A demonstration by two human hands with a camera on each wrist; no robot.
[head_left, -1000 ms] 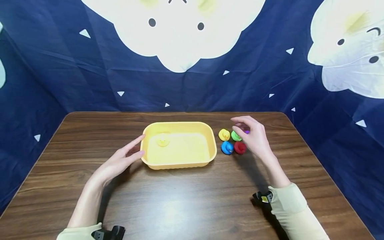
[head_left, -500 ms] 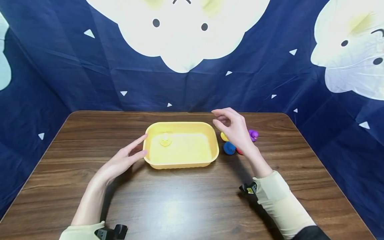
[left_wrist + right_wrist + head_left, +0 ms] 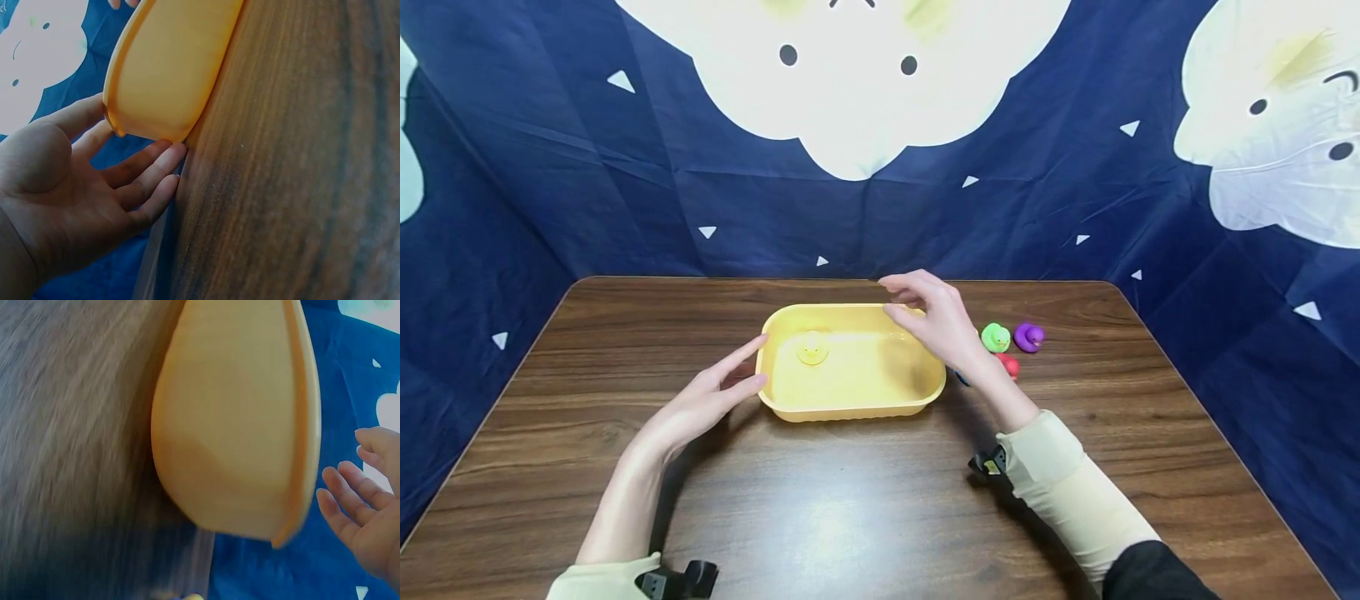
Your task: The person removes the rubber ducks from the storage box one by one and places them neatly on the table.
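A yellow plastic tub (image 3: pixel 850 413) stands on the table with one yellow rubber duck (image 3: pixel 812 350) inside, near its left end. My left hand (image 3: pixel 700 406) rests its thumb and extended fingers against the tub's left end; the left wrist view shows those fingertips (image 3: pixel 177 150) at its end wall. Over the tub's right end hovers my right hand (image 3: pixel 942 321), fingers loosely bent with nothing between them. Right of the tub sit a green duck (image 3: pixel 996 337), a purple duck (image 3: pixel 1029 337) and a red duck (image 3: pixel 1009 365). A blue duck and another yellow one are mostly hidden behind the right hand.
The wooden table (image 3: pixel 842 500) ends at the back against a dark blue curtain (image 3: pixel 760 208) printed with white clouds and small triangles. Each sleeve cuff carries a small black camera, such as the right wrist camera (image 3: pixel 988 463).
My right hand has moved left from above the ducks to over the tub's right end, uncovering the green and purple ducks. The left hand stays at the tub; the view has shifted slightly.
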